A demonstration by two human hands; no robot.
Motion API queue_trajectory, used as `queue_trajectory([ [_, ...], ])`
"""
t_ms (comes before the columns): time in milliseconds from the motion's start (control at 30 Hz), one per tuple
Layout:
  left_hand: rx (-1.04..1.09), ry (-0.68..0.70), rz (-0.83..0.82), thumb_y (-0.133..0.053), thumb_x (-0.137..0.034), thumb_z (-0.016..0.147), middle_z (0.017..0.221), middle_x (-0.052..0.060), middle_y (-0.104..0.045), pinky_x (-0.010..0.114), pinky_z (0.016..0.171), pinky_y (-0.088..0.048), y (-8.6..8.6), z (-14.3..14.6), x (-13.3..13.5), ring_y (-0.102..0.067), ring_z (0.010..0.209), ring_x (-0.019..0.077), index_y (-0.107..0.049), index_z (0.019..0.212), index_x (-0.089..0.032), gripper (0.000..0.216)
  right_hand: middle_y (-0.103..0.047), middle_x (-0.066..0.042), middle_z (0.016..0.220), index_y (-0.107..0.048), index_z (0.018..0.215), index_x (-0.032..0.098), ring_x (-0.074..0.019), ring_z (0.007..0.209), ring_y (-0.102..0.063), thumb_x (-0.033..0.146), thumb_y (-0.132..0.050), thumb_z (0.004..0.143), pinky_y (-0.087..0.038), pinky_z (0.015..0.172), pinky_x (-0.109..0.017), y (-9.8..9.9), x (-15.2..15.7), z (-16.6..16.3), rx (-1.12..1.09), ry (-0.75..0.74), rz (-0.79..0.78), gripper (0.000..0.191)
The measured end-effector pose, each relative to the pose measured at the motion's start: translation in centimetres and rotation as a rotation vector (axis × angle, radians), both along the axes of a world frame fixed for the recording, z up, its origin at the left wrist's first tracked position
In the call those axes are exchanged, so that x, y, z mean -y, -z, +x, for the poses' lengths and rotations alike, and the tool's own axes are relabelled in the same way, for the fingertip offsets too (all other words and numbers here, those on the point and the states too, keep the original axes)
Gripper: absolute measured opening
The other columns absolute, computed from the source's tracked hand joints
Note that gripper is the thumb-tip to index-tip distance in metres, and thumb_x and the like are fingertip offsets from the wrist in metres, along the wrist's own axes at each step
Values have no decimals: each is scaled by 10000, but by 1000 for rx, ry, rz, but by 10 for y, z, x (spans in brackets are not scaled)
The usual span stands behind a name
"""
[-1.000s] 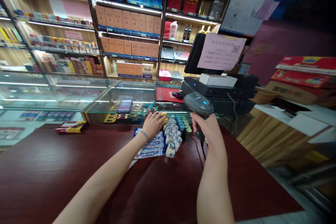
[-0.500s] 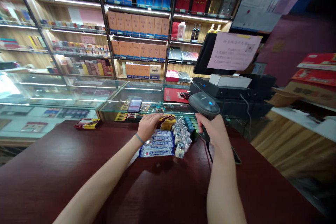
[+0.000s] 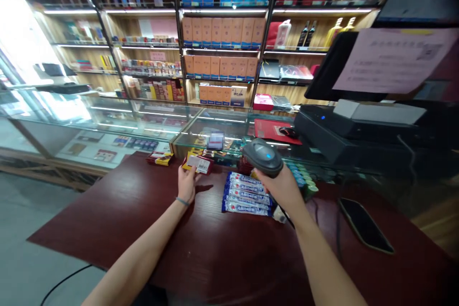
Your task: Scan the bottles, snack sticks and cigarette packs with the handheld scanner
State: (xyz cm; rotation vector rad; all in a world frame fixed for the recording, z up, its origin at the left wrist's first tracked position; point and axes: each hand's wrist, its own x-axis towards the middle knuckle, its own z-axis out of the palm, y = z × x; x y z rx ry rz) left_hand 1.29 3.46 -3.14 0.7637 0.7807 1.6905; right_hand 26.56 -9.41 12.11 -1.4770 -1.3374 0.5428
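Observation:
My left hand holds a red and yellow snack packet just above the dark wooden counter, its white barcode label facing me. In my right hand is a black barcode scanner with a blue light, its head pointing left toward the packet. Below the scanner lies a row of blue and white wrapped bars. Several green-topped tubes stand to the right, partly behind my right hand. More red and yellow packets rest at the counter's far left edge. The small jars are mostly hidden by my right hand.
A phone lies on the counter at the right. Beyond are a glass display case, a red mouse pad and a monitor bearing a pink sheet. Shelves of boxed goods line the back wall.
My left hand has lifted a red and yellow packet from the stack and carried it left. The scanner has swung left over the goods. My view has turned left.

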Motion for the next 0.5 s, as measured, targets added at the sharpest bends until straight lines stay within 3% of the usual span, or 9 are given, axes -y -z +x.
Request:
queue_trajectory([
  [100,128,-12,-43,-813,-278,789,1097,32,-698,394,869,-597,4,-12,-6,-715,913,156,-524,1049,-241,390,-737,-38,811,-625,1102,235,-262,789,-702,368,-693,741,-528,700,-350,16,-5,-21,78,-108,22,391],
  [200,187,-36,-103,-784,-242,817,1068,22,-708,409,892,-587,10,-22,-13,-720,886,144,-513,1023,-238,341,-758,-40,971,-576,1172,262,-278,947,-714,320,-677,747,-515,800,-353,34,-8,-39,148,-219,-44,440],
  [367,222,-62,-156,-734,-210,863,1076,22,-721,426,929,-571,15,-30,-20,-732,901,146,-502,1027,-249,287,-755,9,929,-530,1216,326,-283,914,-726,283,-676,735,-486,751,-320,57,-8,-63,265,-257,-217,504],
  [500,260,-84,-198,-656,-151,908,1016,9,-722,431,932,-575,12,-31,-22,-735,888,142,-503,1015,-248,210,-757,5,956,-514,1258,326,-269,912,-726,253,-663,749,-469,740,-305,62,-9,-70,301,-304,-261,535],
])
